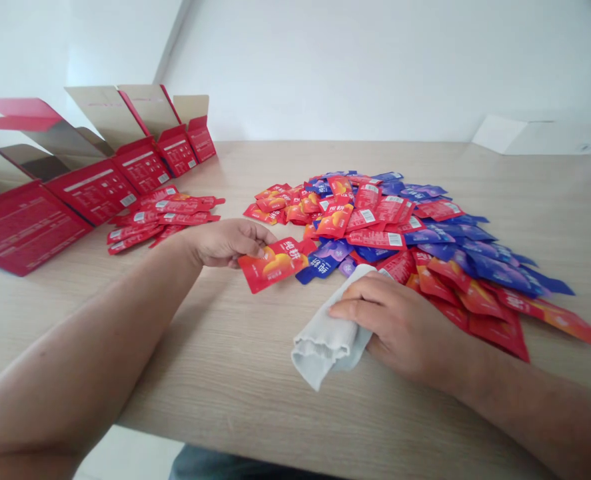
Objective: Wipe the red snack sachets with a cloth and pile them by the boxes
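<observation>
My left hand (230,241) pinches a red pouch (275,263) with orange fruit printed on it, held just above the table at the near-left side of a large pile. In my right hand (400,327) is a folded white cloth (328,340), gripped between thumb and fingers. That hand is in front of the pile, its fingers partly hidden behind the cloth. Red pouches (375,217) and blue-purple pouches (495,263) lie mixed and overlapping in the pile. A smaller group of red pouches (162,217) lies beyond my left forearm.
Several red cardboard boxes (140,163) with raised flaps stand in a row at the left. A white object (535,137) lies against the wall at the back right. The wooden table's front edge (215,452) runs near my lap.
</observation>
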Tool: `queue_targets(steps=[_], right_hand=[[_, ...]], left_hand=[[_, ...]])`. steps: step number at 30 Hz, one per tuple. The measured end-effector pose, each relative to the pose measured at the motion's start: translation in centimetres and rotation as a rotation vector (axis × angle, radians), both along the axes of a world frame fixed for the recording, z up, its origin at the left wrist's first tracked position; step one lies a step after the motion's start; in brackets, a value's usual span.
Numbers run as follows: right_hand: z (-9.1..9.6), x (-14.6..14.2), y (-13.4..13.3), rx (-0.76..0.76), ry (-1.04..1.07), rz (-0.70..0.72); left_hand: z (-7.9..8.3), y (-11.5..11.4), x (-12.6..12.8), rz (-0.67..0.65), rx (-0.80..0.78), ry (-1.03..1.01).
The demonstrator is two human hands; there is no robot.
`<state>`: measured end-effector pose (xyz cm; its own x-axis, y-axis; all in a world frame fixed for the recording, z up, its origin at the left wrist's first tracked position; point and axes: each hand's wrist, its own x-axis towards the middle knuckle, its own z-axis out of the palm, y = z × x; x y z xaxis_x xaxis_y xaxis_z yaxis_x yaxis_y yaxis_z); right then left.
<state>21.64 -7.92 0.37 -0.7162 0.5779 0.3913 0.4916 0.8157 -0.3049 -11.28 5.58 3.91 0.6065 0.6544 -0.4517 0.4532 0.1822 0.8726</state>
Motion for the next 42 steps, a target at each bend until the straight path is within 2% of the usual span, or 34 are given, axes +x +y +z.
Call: queue_targets(steps=[4,8,11,14,16,20,25,30,35,40,42], right_hand=[[1.1,0.3,-1.5,0.108,-0.058,-0.085],[0.4,0.3,-1.4,0.155,-0.193,-0.098],[-0.5,0.3,-0.8,0.106,-0.227,-0.063],[-1.0,0.5,-0.2,0.086,-0.217,-0.029],[-1.1,0.8,0.1,0.077,-0.201,-0.027],[-1.0,0.9,0.0,0.048,-0.180,-0.040],[-0.7,0.7,-0.3,0.035,-0.201,0.067],[-0.9,1.4,0.5,0.014,-0.150,-0.029],[-0.8,1.2,0.3,0.043,-0.177,0.084],[-1.0,1.1,0.5,0.012,-0.124,0.005],[-1.1,1.0,0.5,0.035,-0.125,0.057]], left_hand=[[-0.9,-3.1,4.7,-0.248,-0.017,0.043],[-2.1,-5.2,8.5,-0.395,0.077,0.140],[-2.4,-5.8,10.2,-0.411,0.273,0.249],[-2.5,-6.0,11.2,-0.373,0.484,0.360],[-2.5,-6.0,11.6,-0.361,0.525,0.395],[-2.5,-6.0,11.8,-0.366,0.453,0.382],[-2.4,-6.1,11.9,-0.375,0.482,0.374],[-2.6,-6.0,12.1,-0.367,0.435,0.364],[-2.8,-6.1,12.2,-0.340,0.383,0.373],[-2.7,-6.0,12.4,-0.312,0.332,0.373],[-2.6,-5.8,12.4,-0.327,0.333,0.367]])
